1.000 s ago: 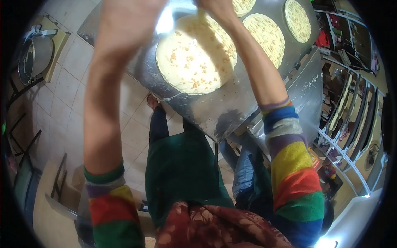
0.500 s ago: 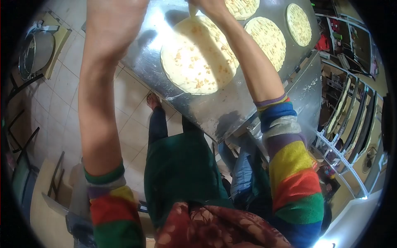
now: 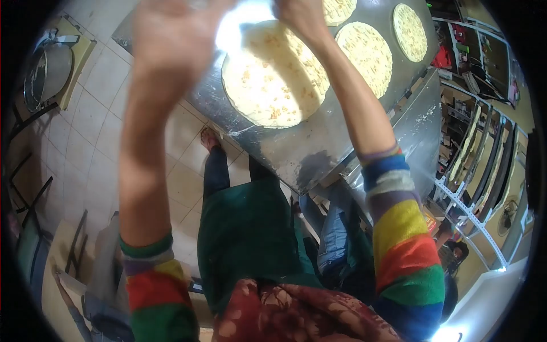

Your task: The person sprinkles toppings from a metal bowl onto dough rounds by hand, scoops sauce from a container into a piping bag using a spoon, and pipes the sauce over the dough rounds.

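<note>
A large round flat dough (image 3: 276,85) with brown bits on it lies on the metal table (image 3: 273,151), partly in glare and shadow. My right hand (image 3: 299,17) is over its far edge, fingers cut off or blurred at the top of the frame. My left hand (image 3: 176,34) is raised to the left of the dough, smeared by motion, its fingers unclear. What either hand holds cannot be made out. Farther right lie a second round dough (image 3: 364,57), a third (image 3: 410,33) and one more (image 3: 339,10) at the top edge.
A metal rack (image 3: 481,165) with flat trays stands at the right. A round metal pan (image 3: 48,77) is at the far left. Another person's jeans (image 3: 335,236) show beside the table's near corner. Someone's arm (image 3: 71,302) shows at the lower left, and another person (image 3: 457,251) at the right.
My left hand swung left, then back right toward the dough. The yellowish thing earlier seen under my right hand no longer shows. An arm has appeared at the lower left.
</note>
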### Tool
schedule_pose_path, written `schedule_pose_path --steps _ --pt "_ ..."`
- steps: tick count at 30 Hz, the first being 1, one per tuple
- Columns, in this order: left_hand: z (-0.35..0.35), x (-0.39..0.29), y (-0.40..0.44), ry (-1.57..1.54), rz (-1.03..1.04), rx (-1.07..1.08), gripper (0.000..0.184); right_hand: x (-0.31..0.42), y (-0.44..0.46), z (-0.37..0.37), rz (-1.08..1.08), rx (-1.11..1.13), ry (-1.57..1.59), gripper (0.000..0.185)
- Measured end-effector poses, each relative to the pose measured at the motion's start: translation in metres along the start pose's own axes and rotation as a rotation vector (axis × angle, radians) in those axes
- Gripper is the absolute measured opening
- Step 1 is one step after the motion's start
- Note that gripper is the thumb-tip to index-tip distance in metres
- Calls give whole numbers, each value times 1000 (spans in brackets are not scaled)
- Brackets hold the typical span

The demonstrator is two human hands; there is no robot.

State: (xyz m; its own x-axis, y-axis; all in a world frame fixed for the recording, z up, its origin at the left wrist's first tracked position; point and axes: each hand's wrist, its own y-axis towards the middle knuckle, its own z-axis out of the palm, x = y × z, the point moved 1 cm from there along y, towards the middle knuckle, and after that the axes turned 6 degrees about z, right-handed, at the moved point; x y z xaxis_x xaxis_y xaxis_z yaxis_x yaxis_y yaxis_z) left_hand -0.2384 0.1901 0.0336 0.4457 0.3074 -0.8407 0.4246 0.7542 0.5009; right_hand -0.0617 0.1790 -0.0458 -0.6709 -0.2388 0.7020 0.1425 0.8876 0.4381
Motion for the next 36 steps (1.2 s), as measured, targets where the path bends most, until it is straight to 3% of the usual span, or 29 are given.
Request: schedule_pose_path --steps 1,4,5,6,7,8,9,10,11,13,16,17,18,19,20,22,23,24,25,27,29,31,32,33,35,36 --pt "-7 -6 -2 118 -120 -113 15 -2 17 15 -126 -25 -62 18" --pt "-1 -33 -1 175 -513 -175 18 -2 12 25 58 10 115 17" --pt "-1 -29 -6 220 -454 -52 23 -1 -1 11 -189 -67 -32 13" --pt "-1 -24 -12 258 -387 64 27 -18 -20 -5 -325 114 -405 9" --pt "7 -15 -23 115 -392 119 35 -28 -51 -25 -252 171 -748 7" --pt "15 -5 -35 -28 -408 172 43 -16 -68 -49 -88 219 -579 7" --pt "27 -7 -45 16 -434 142 30 13 -80 -66 221 196 -248 17" --pt "34 -10 -53 62 -463 111 20 28 -89 -76 357 186 -166 28" --pt "35 -8 -57 14 -448 90 20 35 -94 -77 399 175 -147 39" --pt "36 -4 -60 -77 -420 52 21 37 -87 -71 362 147 -201 35" --pt "-10 7 -33 456 279 179 29 -18 -56 -35 57 206 -452 26" --pt "-7 -23 -15 198 9 47 25 4 -14 -9 -336 69 -464 7" --pt "-9 -32 -10 147 -92 -18 23 3 4 13 -339 -72 -209 6" --pt "-10 -41 -4 92 -188 -89 22 19 15 22 103 35 58 7" --pt "-24 -24 -5 241 -118 -91 22 15 15 27 -21 -14 15 7" --pt "-21 -16 -9 234 -79 -107 23 3 10 36 -273 -109 -75 8" --pt "-5 -12 -13 77 -114 -123 24 -3 -8 14 -165 160 -238 11" --pt "0 -13 -21 55 -186 -53 23 -4 -30 -3 -386 15 -481 11" --pt "5 -15 -29 37 -259 19 24 -4 -52 -26 -260 122 -537 14" --pt "11 -12 -50 86 -296 143 24 29 -83 -60 297 190 -210 26" --pt "28 -6 -63 -48 -162 81 24 45 -94 -68 494 170 -110 40" --pt "15 -18 -50 32 -314 126 24 47 -89 -58 397 144 -150 37" --pt "7 -22 -46 73 -392 148 24 41 -76 -42 205 136 -328 35" --pt "-3 -13 -42 96 -116 73 17 23 -61 -23 47 149 -386 25" --pt "-23 -23 -27 155 -50 106 23 -12 -30 14 -279 137 -505 10" --pt "-33 -28 -19 185 -16 120 27 11 -4 29 -264 35 -137 9"
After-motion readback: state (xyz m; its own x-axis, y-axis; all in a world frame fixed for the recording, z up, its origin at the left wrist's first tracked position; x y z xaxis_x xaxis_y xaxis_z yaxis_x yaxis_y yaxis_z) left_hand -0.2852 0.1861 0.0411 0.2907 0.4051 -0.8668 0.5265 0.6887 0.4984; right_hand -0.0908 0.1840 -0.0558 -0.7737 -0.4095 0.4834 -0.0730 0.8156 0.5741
